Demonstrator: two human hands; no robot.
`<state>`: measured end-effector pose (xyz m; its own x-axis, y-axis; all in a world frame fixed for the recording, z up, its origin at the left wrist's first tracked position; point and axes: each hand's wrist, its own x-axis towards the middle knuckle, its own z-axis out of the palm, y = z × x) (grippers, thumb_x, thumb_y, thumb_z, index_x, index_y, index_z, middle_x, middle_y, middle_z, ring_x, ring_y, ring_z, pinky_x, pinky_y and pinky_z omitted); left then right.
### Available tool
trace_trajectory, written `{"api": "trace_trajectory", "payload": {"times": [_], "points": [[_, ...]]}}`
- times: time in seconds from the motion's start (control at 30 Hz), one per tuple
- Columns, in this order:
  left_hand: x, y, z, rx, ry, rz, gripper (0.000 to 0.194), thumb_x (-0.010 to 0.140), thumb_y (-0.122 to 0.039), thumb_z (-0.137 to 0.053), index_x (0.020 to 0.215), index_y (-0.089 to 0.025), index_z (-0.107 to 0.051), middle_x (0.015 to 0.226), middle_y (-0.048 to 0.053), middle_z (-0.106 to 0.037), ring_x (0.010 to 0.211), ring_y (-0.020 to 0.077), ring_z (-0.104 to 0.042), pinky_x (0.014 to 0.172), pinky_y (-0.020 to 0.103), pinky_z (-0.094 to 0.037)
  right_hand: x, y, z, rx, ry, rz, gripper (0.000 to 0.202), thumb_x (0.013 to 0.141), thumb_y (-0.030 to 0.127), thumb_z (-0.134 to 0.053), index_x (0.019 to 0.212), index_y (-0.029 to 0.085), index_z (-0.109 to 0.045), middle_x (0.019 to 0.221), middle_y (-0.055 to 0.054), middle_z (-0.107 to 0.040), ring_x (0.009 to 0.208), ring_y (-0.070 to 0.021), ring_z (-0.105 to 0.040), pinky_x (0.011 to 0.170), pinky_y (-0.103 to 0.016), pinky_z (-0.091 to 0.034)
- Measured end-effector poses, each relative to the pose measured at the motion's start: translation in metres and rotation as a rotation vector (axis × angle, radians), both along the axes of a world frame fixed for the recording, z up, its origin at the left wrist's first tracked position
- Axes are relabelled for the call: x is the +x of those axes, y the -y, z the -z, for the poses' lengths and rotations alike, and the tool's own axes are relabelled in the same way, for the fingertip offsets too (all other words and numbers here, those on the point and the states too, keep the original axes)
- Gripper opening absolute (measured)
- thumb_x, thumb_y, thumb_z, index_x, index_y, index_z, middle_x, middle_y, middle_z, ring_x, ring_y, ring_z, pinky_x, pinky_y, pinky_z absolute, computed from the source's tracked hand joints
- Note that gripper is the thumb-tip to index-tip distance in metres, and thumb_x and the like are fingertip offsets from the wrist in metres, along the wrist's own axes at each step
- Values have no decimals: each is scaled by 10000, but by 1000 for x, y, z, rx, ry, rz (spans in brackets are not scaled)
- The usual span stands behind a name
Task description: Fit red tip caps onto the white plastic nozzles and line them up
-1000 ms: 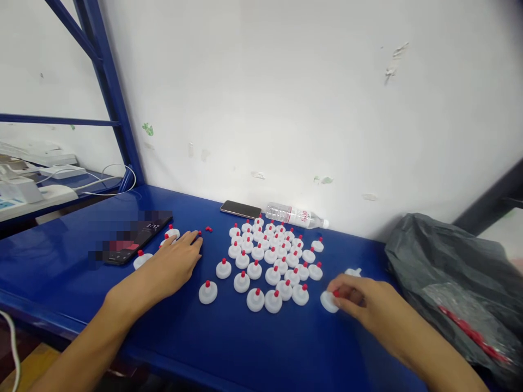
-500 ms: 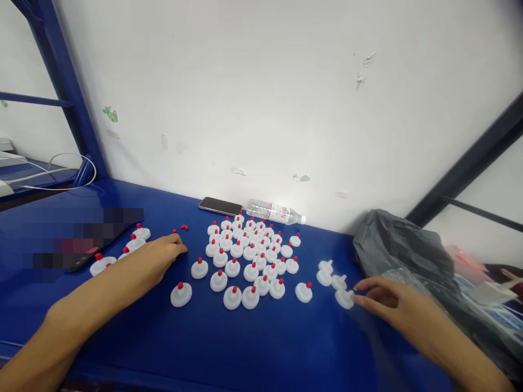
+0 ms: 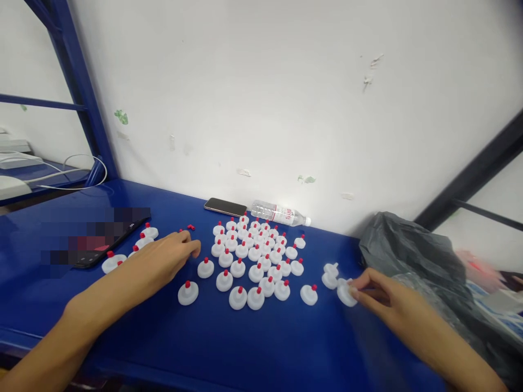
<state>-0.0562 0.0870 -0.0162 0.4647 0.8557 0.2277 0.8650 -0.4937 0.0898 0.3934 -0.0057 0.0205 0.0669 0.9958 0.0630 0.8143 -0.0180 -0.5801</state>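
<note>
Head view: a white disc piece without a red tip [image 3: 345, 294] is held between the thumb and a finger of the right hand [image 3: 393, 296], the grip being narrowed at the stem. Whether the piece has been raised off the blue table [image 3: 253, 343] cannot be told. It is placed just left of the right fingertips, at the right end of the spread, with its short stem pointed toward that hand. Two more bare white pieces [image 3: 329, 280] are seen just beyond it, to its left.

By the left hand [image 3: 174, 253], which is laid low over the table with its fingers bent, loose red tips [image 3: 190, 227] are nearly reached; whether one is pinched there cannot be told. Between the two hands a crowd of red-tipped white pieces [image 3: 254, 252] is spread, so the held piece is separated from the left hand by the whole group. More red-tipped pieces [image 3: 113, 263] are partly hidden by the left forearm, next to a dark phone [image 3: 87, 257].
</note>
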Motion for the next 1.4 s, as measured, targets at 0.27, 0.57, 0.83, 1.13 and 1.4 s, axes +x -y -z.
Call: {"api": "trace_trajectory", "payload": {"times": [0.27, 0.57, 0.83, 1.13, 1.4], "points": [[12, 4, -12, 49, 125, 96, 305, 1006, -178, -369, 1038, -212, -670, 1058, 63, -612, 721, 150, -624, 670, 296, -444, -67, 1, -18, 246, 147, -176, 226, 1006, 454, -514, 983, 279, -655, 1023, -37, -773, 886, -234, -741, 749, -323, -584], [43, 41, -37, 21, 480, 482, 269, 1047, -172, -511, 1256, -261, -654, 1087, 25, -673, 951, 105, -661, 837, 190, -492, -160, -6, 2, 398, 68, -348, 378, 955, 236, -657, 1313, 333, -584, 1083, -5, -752, 983, -245, -704, 855, -403, -557], [51, 51, -40, -46, 588, 601, 248, 1009, -126, -575, 1181, -234, -717, 1080, 54, -700, 954, 125, -678, 831, 202, -525, -185, -5, 5, 422, -12, -392, 536, 911, 144, -672, 1386, 341, -518, 1085, 4, -755, 1004, -258, -704, 850, -431, -574], [50, 49, -36, -29, 576, 608, 247, 1007, -103, -570, 1171, -227, -707, 1089, 33, -686, 963, 100, -673, 849, 166, -508, -184, -6, 4, 458, -11, -382, 504, 920, 132, -690, 1346, 354, -537, 1117, 29, -775, 971, -228, -760, 776, -365, -606], [54, 49, -37, 6, 586, 633, 241, 1004, -82, -565, 1151, -220, -696, 1105, 32, -687, 978, 95, -674, 865, 155, -500, -186, -5, 5, 428, -35, -405, 497, 948, 125, -642, 1370, 358, -520, 1181, 21, -774, 940, -223, -784, 709, -332, -621]]}}
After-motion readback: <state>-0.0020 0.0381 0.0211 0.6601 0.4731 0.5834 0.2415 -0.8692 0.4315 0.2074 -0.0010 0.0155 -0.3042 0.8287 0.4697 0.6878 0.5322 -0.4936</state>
